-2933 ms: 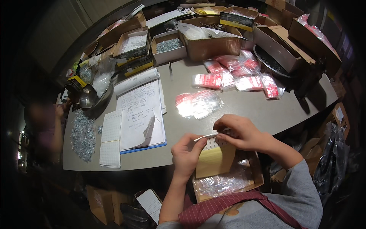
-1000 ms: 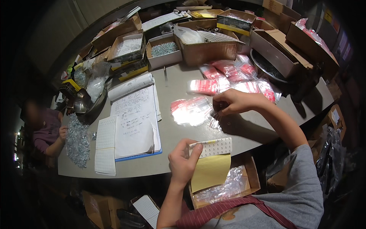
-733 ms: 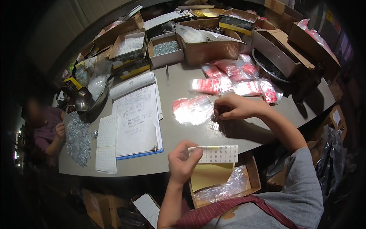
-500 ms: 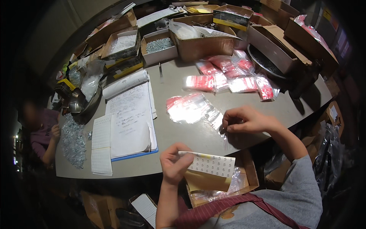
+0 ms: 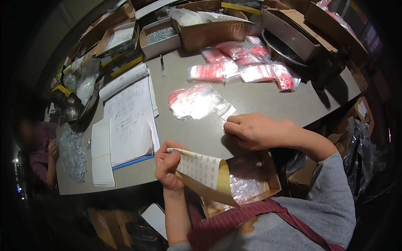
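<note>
Left fingers (image 5: 172,158) clamped on label sheet (image 5: 200,166), open box (image 5: 273,175) partly blocked beneath, right fingers (image 5: 234,127) curled beside bags (image 5: 190,102), grip hidden.

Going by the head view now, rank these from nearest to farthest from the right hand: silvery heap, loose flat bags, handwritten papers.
1. Loose flat bags: just left of the right hand.
2. Handwritten papers: farther left.
3. Silvery heap: farthest left.

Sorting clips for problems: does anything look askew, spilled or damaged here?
Nothing looks plainly spilled or damaged. Slightly untidy: the flat clear bags near the right hand overlap at uneven angles, and the notepad page seems curled at its lower right corner instead of lying flat.
</note>
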A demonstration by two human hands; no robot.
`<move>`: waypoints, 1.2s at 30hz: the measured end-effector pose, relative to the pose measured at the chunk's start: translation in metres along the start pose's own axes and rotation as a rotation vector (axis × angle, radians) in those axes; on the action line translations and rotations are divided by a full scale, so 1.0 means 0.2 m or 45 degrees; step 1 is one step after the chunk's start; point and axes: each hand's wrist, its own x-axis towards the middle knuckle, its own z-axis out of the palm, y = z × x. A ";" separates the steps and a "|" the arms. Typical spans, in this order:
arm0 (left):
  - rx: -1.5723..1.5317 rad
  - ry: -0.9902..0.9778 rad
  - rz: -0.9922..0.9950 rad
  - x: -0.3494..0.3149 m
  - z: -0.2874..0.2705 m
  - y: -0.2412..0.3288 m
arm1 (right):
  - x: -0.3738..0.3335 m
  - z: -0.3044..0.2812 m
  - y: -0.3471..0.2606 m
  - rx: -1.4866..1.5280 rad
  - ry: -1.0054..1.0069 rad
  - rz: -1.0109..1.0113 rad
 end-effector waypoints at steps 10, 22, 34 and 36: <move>0.171 0.071 -0.030 -0.01 0.05 0.00 | -0.03 -0.21 0.03 0.388 -0.334 0.217; 0.984 0.118 0.128 0.00 0.13 -0.12 | -0.02 -0.07 -0.12 0.166 0.284 -0.075; 1.187 0.172 0.207 -0.01 0.10 -0.13 | 0.01 0.06 -0.11 -0.100 0.439 -0.115; 1.179 0.186 0.214 -0.01 0.10 -0.13 | 0.00 0.06 -0.12 -0.221 0.432 -0.171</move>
